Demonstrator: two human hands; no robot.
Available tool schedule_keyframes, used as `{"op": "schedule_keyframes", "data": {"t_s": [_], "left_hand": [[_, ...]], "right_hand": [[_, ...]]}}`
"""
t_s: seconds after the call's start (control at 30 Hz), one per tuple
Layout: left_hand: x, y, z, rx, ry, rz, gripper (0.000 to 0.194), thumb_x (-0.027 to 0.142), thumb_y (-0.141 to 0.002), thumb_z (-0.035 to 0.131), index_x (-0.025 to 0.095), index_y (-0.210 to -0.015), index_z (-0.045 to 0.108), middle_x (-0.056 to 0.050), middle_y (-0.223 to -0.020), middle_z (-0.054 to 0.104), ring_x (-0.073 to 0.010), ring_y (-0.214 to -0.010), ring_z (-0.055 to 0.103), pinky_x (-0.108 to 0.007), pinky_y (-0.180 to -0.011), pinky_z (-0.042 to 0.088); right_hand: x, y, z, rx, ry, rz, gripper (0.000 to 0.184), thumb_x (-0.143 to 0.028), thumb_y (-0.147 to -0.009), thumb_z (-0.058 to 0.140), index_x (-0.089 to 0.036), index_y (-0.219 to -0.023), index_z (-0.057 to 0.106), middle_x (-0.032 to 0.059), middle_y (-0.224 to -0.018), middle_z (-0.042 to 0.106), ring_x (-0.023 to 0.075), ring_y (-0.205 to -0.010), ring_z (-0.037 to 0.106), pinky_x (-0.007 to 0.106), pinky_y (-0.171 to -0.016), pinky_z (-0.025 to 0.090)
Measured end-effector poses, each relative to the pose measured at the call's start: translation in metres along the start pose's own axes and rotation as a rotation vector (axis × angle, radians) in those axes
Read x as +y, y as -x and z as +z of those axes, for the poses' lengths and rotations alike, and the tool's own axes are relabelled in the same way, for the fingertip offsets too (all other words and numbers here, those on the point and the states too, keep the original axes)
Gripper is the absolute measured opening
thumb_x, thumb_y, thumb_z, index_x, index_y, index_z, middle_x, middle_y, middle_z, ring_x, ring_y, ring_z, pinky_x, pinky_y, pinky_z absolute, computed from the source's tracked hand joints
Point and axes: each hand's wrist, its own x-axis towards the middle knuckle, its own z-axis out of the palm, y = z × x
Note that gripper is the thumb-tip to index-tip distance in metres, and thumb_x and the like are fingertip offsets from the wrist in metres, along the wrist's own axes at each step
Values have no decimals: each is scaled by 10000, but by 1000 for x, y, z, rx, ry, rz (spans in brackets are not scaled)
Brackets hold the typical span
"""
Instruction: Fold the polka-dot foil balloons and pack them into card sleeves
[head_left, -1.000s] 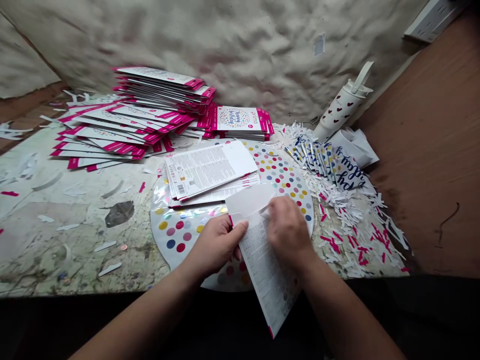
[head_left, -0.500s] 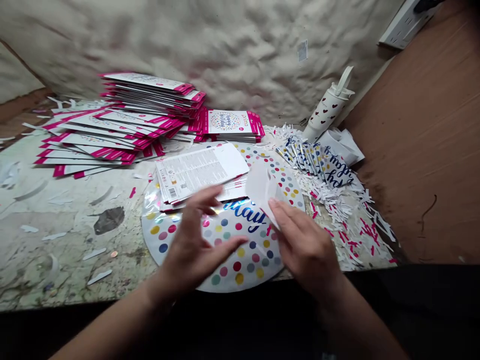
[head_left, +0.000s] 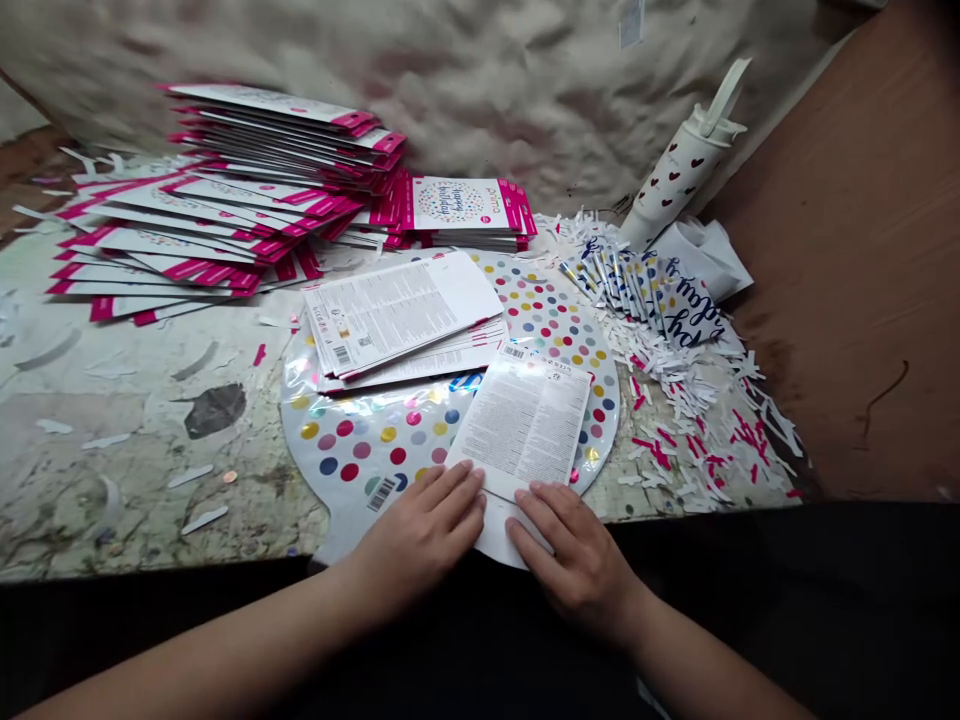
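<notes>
A white printed paper packet (head_left: 525, 415), fine text and a barcode facing up, lies slightly turned on a flat, round foil balloon (head_left: 360, 475) with coloured dots. At the packet's near end a plain white flap (head_left: 496, 535) extends towards me. My left hand (head_left: 427, 530) rests palm down at the flap's left side, fingers laid flat on the paper. Opposite it, my right hand (head_left: 574, 545) presses on the packet's lower right corner with fingers outstretched. Just beyond, a small pile of similar packets (head_left: 405, 310) also sits on the balloon, covering part of it.
Tall stacks of pink-and-white packets (head_left: 217, 210) stand at the back left. A shorter stack (head_left: 465, 210) is behind the balloon. At the right are folded foil balloons (head_left: 645, 290), a white tumbler with hearts (head_left: 675, 180) and paper scraps (head_left: 697, 400).
The white paper packet formerly held up in my right hand now lies flat on the balloon, its flap towards me. Both hands have come down onto it. The camera view has shifted slightly.
</notes>
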Motion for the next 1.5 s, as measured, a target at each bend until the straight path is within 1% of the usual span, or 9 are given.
{"op": "schedule_keyframes", "data": {"t_s": [0.2,0.37,0.57,0.7,0.83,1.07,1.2,1.37,1.5], "left_hand": [[-18,-24,-13,-233,402,-117,195,296,-875,476,193,-873,641,-71,-991,617,-216,-991,507,-369,-872,423],[-31,-49,-10,-366,334,-507,227,393,-798,560,171,-758,543,-39,-746,571,-202,-744,513,-320,-665,423],[-53,-53,-13,-355,428,-569,194,241,-774,512,212,-965,519,-45,-964,547,-192,-797,552,-291,-668,435],[-49,-41,-33,-246,430,-741,173,298,-819,453,191,-848,586,-57,-860,584,-210,-780,557,-308,-673,437],[-28,-40,-45,-474,1244,-958,376,500,-835,442,174,-800,626,-41,-711,624,-153,-613,580,-241,-552,447],[-13,-58,-21,202,1856,-1373,199,270,-695,704,158,-741,547,25,-654,578,-87,-585,565,-209,-596,489],[-16,-53,-18,240,2130,-1422,121,223,-738,658,153,-812,592,-22,-795,626,-117,-735,603,-253,-724,501],[-13,-48,-22,162,1873,-1295,216,349,-768,636,150,-744,556,8,-674,586,-107,-616,587,-213,-566,471],[-11,-51,-26,141,1668,-1188,261,398,-789,600,157,-736,513,19,-709,573,-115,-670,586,-230,-619,486]], "right_hand": [[1,-5,-10,7,-263,327,147,-152,-836,510,-143,-924,627,106,-920,641,207,-911,586,357,-798,515],[18,-19,-10,-31,-204,596,141,-181,-844,496,-179,-935,603,72,-857,624,196,-821,590,350,-735,523],[24,-15,-15,-285,-43,156,447,-188,-797,579,-185,-1239,514,134,-1302,501,304,-1229,425,465,-927,467],[20,-3,-32,-234,48,-9,393,-32,-831,426,-122,-1191,557,138,-1185,602,255,-1127,543,390,-863,532],[17,-17,-47,-102,67,13,386,-19,-819,412,-47,-1174,561,167,-1157,611,249,-1095,568,369,-885,524],[1,-57,-27,50,122,16,362,-22,-820,398,-37,-1123,596,194,-1068,651,268,-992,619,384,-777,553],[7,-59,-28,-4,-62,77,345,-111,-834,470,-89,-1165,565,166,-1091,644,262,-1011,594,403,-819,527],[15,-77,-30,1,-461,416,411,-348,-784,614,-186,-1150,518,92,-1006,629,198,-924,589,337,-814,509],[20,-97,-22,42,-716,574,93,-251,-817,551,-184,-873,583,31,-809,595,143,-752,577,267,-689,498]]}}
